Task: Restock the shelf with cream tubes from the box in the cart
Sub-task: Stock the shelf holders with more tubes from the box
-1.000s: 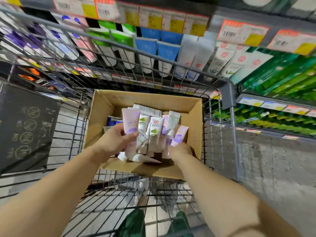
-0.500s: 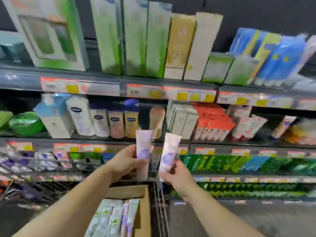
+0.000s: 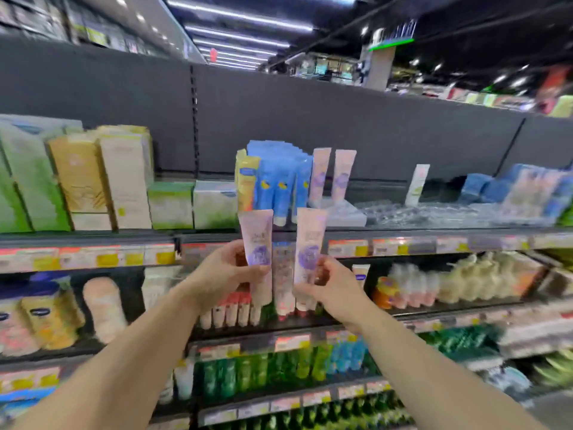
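Left hand (image 3: 224,271) grips one pink cream tube (image 3: 257,243) upright; right hand (image 3: 328,283) grips another tube (image 3: 308,246) beside it, both before the top shelf (image 3: 418,235), where two seemingly matching tubes (image 3: 331,175) stand.

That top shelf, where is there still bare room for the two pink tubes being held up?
The widest free patch on the top shelf lies between the two standing pink tubes and the lone white tube, over the clear tray. A smaller gap follows, before the blue packs. Left of the blue tubes, boxes crowd it.

Two tubes (image 3: 330,175) right of packets (image 3: 279,181)
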Tool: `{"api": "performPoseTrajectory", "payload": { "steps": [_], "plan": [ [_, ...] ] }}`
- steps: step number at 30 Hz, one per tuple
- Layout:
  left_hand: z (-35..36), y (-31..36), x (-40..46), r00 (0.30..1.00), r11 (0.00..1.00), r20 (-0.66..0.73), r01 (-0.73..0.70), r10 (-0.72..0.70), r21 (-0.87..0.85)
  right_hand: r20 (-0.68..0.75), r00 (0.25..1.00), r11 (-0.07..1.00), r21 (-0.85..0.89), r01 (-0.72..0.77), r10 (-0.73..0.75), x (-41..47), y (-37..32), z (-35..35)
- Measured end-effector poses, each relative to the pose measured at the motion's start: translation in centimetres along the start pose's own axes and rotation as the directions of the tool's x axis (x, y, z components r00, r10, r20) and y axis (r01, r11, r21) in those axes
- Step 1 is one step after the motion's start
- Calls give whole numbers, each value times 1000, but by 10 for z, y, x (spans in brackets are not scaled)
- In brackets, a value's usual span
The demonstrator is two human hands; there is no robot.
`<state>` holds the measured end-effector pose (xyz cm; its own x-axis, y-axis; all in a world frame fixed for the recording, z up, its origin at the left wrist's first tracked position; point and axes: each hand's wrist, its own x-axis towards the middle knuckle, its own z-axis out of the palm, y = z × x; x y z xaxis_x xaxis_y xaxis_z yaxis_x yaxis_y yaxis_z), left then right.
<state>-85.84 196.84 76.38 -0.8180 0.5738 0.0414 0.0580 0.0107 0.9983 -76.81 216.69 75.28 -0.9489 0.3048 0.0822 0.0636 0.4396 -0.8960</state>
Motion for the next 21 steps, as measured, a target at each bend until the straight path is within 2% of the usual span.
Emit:
{"api": "performPoseTrajectory", "payload": {
  "steps": [4,10,15,21],
  "plan": [
    [34,24,32,997,997,42,-61,59,44,-101,995,1000,1,26,-26,25,5,-64],
    [45,51,83,988,979,70,-144,135,141,-280,956,996,-43,84,-92,84,-12,-127],
    [46,64,111,976,957,81,-217,205,193,-327,935,989,-97,113,-139,138,-29,-132],
    [51,64,112,978,956,56,-209,201,206,-305,939,985,-112,130,-158,184,-30,-110]
  ]
}}
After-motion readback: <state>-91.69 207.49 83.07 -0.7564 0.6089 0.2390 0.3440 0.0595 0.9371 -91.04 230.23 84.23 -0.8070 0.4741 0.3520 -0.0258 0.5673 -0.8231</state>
